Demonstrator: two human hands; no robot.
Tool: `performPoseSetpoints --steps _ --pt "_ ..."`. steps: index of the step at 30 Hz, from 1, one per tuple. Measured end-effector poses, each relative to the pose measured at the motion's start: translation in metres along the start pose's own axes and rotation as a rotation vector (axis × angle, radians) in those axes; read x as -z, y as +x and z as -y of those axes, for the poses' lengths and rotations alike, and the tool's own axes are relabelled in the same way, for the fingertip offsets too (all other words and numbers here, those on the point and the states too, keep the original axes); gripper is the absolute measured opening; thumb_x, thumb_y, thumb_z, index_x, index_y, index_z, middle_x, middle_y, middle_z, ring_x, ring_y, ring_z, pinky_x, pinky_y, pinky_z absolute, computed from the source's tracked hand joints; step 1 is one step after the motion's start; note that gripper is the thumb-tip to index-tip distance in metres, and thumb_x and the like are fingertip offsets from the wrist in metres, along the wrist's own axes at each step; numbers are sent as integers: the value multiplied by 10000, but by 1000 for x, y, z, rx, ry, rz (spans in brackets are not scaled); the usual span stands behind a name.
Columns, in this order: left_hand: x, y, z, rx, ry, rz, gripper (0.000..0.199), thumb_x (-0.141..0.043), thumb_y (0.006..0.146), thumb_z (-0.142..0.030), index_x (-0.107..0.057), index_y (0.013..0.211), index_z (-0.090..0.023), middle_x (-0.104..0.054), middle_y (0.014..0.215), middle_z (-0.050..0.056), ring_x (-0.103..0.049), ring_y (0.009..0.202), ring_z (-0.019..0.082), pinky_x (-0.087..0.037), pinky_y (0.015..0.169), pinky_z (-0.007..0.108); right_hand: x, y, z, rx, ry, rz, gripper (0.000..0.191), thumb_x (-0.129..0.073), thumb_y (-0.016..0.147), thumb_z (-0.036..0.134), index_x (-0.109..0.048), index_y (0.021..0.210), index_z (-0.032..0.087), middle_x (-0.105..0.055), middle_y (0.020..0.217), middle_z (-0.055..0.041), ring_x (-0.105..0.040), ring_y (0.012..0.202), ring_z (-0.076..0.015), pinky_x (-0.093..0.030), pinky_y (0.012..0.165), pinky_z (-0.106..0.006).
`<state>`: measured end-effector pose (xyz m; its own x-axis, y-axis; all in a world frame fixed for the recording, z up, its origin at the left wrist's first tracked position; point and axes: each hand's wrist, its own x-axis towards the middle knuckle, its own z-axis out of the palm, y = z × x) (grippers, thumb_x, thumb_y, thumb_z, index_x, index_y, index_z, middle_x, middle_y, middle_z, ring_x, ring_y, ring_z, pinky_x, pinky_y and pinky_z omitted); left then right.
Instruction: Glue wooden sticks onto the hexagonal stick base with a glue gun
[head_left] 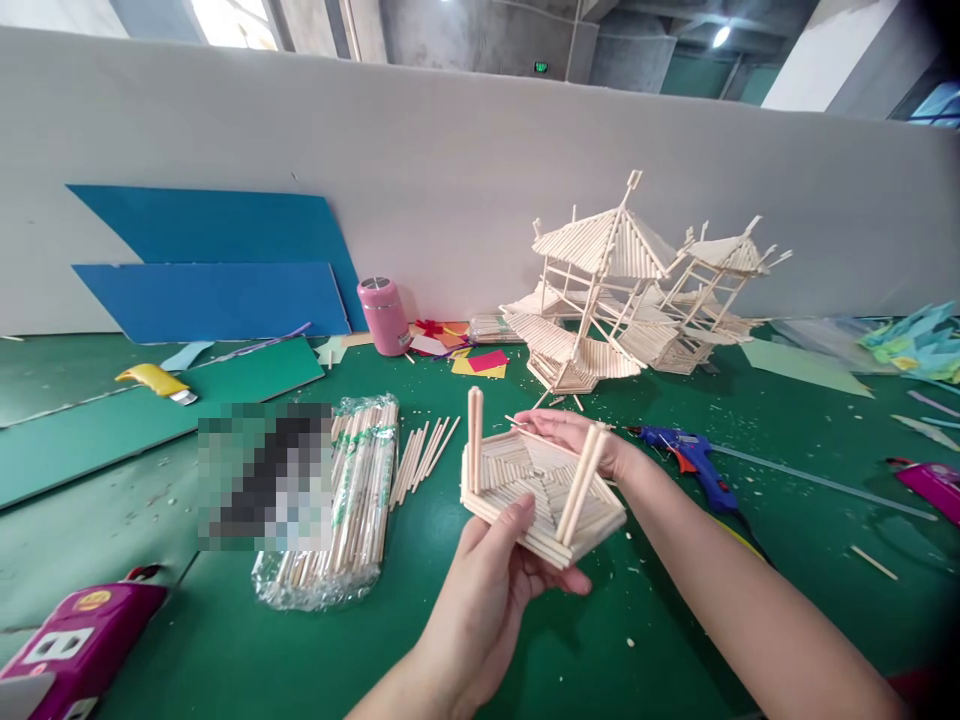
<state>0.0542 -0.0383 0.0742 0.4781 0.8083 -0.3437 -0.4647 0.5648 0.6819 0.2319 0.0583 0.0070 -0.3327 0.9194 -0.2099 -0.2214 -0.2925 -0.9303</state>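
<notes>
"What lies left of the left hand (491,560)?"

"Well off, a purple power strip (97,635); beyond that, a yellow tool (155,382). Closer in, the packet (352,490) of sticks, the pink cup (384,318) farther out, then loose sticks (424,458) near the hand."

"And the hand itself?"

"Clamped on the stick base (536,460), thumb on top, fingers beneath. One pair of posts (475,440) rises left of its thumb, another to the right."

"The right hand (576,434)?"

"At the base's far side; whether its fingers grip anything, I cannot tell."

"Past it?"

"Stick pavilions (592,258) behind it on the bench (645,630), and a blue glue gun (694,457) near its right."
</notes>
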Motion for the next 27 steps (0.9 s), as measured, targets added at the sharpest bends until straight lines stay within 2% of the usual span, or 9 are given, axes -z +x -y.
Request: performPoseSetpoints --steps 5,10,14,19,27 --pt "11 23 -13 -180 -21 -159 228 -535 802 -242 -549 982 -102 -682 768 80 -619 500 147 -518 564 296 -1 -14 10 181 -117 -287 295 -574 782 373 -605 1028 212 -593 1136 -58 -549 1011 -170 -425 796 -280" --pt "20 42 -19 -249 -31 -248 208 -545 785 -243 -561 922 -87 -680 666 62 -627 490 154 -517 569 285 -18 -34 14 271 -254 -431 300 -574 778 401 -625 997 203 -641 1006 -57 -570 909 -177 -427 726 -284" --pt "22 46 -17 -253 -22 -245 206 -537 791 -236 -552 937 -91 -685 668 57 -634 496 157 -516 572 285 -34 -42 13 326 -334 -440 276 -585 771 389 -638 962 197 -658 849 -27 -581 815 -157 -444 719 -276" --pt "22 44 -13 -260 -6 -214 228 -557 780 -241 -549 958 -99 -692 710 58 -633 503 156 -517 585 298 -44 -44 12 342 -391 -405 249 -571 783 375 -640 950 203 -668 880 -24 -600 819 -157 -468 728 -273" --pt "20 42 -12 -236 3 -211 237 -567 764 -247 -552 948 -98 -692 723 66 -628 498 158 -515 581 302 -41 -45 9 352 -455 -430 260 -548 792 376 -624 962 195 -668 898 -45 -608 827 -182 -486 703 -293"
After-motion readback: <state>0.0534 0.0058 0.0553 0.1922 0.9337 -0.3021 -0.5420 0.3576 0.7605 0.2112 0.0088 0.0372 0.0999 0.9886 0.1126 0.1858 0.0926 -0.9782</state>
